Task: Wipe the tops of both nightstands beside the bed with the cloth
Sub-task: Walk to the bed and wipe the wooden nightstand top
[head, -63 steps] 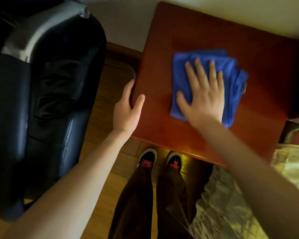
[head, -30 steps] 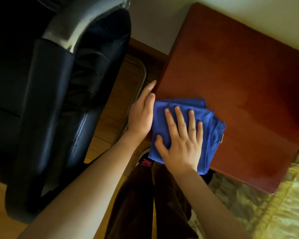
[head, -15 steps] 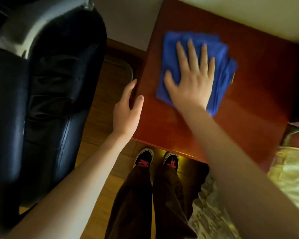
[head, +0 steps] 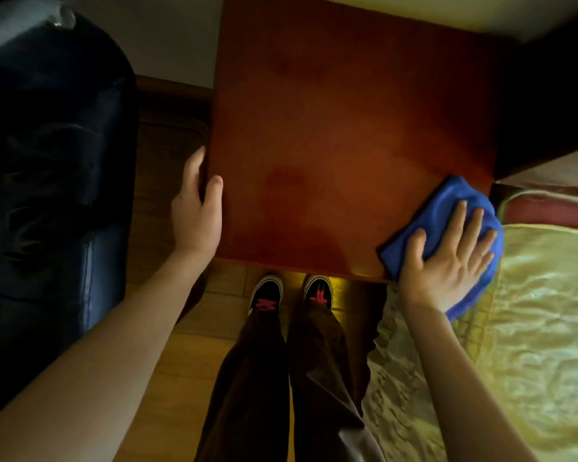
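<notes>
A reddish-brown wooden nightstand [head: 331, 135] fills the upper middle of the head view, its top bare. A folded blue cloth [head: 441, 208] lies over its near right corner and hangs partly past the edge toward the bed. My right hand [head: 447, 258] presses flat on the cloth with fingers spread. My left hand [head: 197, 211] rests against the nightstand's left edge, thumb on top, fingers down the side. Only this one nightstand is in view.
A dark leather armchair [head: 47, 161] stands close on the left, with a narrow strip of wooden floor [head: 167, 135] between it and the nightstand. The bed with a yellow-green cover [head: 531, 328] lies at the right. My feet in black shoes [head: 291, 291] stand at the nightstand's front edge.
My right hand has swept the cloth from the far left part of the top to the near right corner. The left hand stays at the left edge.
</notes>
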The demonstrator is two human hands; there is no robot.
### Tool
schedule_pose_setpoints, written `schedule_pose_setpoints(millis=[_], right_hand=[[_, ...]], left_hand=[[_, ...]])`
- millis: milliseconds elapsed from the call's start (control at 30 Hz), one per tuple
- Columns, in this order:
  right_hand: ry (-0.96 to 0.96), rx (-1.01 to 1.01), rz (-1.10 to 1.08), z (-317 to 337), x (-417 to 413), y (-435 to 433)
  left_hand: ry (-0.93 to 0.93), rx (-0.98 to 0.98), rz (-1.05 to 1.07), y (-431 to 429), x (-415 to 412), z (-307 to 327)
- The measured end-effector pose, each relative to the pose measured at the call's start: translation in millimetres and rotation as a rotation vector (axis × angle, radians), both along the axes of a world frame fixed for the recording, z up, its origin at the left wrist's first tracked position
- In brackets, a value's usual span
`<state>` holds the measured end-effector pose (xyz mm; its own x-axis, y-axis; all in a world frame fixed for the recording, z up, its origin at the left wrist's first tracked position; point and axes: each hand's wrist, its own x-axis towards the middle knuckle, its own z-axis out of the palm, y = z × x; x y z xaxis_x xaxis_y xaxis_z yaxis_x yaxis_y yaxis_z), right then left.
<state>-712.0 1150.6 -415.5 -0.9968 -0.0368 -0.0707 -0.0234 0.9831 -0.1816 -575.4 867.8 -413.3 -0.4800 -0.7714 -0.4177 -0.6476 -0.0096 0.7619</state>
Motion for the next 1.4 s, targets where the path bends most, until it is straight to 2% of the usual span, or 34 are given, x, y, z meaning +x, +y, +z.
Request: schedule_pose_setpoints(millis=[133,400,633,767,933,1033,1167,1233,1300,1400], right_hand=[[-0.018,0.022,0.131,3.3,22.0,-53.7],[-0.095,-0.083,0.524,6.4,56.0,-166.6],[-0.147,-0.107,0.688,20.0,41.5,-149.5],[-0.127,-0.136,0.406,39.6,29.8,-105.6],[-0.327,-0.098,0.152,54.5,42.1,-93.4],[-0.432,-0.340,-0.026,59.5,56.1,-115.4],[-0.636,-0.705,-0.529,64.3,50.7,-135.3],[-0.796,-0.874,-0.703,67.2,43.2,-138.0],[-0.892,-0.964,-0.701,81.8,37.4,-139.4],[-0.873,-0.933,-0.487,130.6,27.3,-137.0]], left_hand=[[-0.013,-0.021,0.012,0.9,-0.9,-0.7],[-0.038,-0.042,0.017,3.3,0.0,-3.0],[-0.001,0.049,0.013,1.9,3.5,-1.8],[-0.035,0.085,0.002,10.9,10.3,6.4],[-0.077,0.040,0.003,21.2,14.9,12.1],[-0.092,0.050,0.014,23.1,15.6,12.4],[-0.126,0.077,-0.009,20.9,16.5,16.7],[-0.138,0.109,-0.029,20.4,19.8,24.2],[-0.157,0.150,-0.029,19.1,26.1,37.8],[-0.167,0.154,-0.034,18.3,31.3,84.6]])
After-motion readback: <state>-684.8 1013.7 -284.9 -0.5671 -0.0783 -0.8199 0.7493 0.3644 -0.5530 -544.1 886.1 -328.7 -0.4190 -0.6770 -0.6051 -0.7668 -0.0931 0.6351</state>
